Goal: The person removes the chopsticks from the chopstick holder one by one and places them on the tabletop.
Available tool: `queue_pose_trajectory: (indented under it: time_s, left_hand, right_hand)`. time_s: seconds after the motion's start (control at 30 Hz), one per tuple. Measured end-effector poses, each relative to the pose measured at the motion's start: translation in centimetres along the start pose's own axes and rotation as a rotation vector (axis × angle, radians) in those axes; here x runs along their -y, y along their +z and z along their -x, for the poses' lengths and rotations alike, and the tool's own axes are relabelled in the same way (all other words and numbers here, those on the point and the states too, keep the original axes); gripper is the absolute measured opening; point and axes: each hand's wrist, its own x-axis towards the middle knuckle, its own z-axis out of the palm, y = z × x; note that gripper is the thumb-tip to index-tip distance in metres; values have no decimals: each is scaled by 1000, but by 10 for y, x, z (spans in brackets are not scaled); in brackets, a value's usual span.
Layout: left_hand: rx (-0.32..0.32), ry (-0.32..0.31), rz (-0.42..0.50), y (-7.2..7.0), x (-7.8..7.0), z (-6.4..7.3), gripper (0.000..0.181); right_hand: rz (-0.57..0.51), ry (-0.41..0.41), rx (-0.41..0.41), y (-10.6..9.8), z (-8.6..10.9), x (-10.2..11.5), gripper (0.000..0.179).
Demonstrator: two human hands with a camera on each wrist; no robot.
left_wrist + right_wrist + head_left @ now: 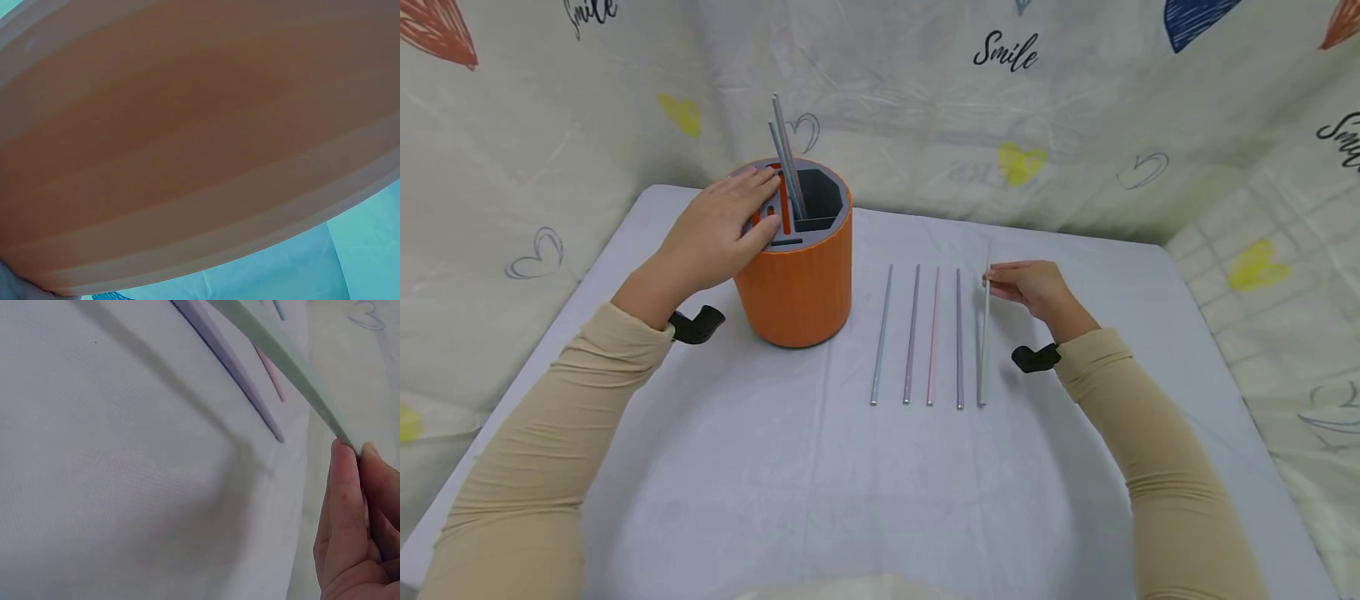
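My left hand (718, 221) rests on the grey slotted top of an orange ribbed utensil holder (797, 296), fingers spread over it. The holder's orange wall (200, 137) fills most of the left wrist view. Two chopsticks (786, 154) stand leaning in its large compartment. My right hand (1033, 290) pinches a pale green chopstick (284, 362) near its far end, between thumb and fingertips. Left of it, several chopsticks lie side by side: a blue one (882, 342), a grey-purple one (912, 342), a pink one (933, 342) and a purple one (959, 342).
A white cloth (775, 475) covers the table. Behind it hangs a pale patterned sheet (910, 108) with hearts and lettering, which also runs along both sides.
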Motion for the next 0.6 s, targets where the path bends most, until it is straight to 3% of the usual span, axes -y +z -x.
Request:
queue_pose_trajectory:
  time_s: [0.27,0.43,0.6]
  left_hand:
    - [5,0,-3,1,1,-1,61]
    - [3,4,0,0,1,-1,61]
    - [10,-1,0,0,0,0,61]
  right_hand:
    - [33,54,-54,1,-16,-11,33]
    - [45,53,-75,-1,-25,-22,21]
    - [220,14,-111,-2,-32,-33,4]
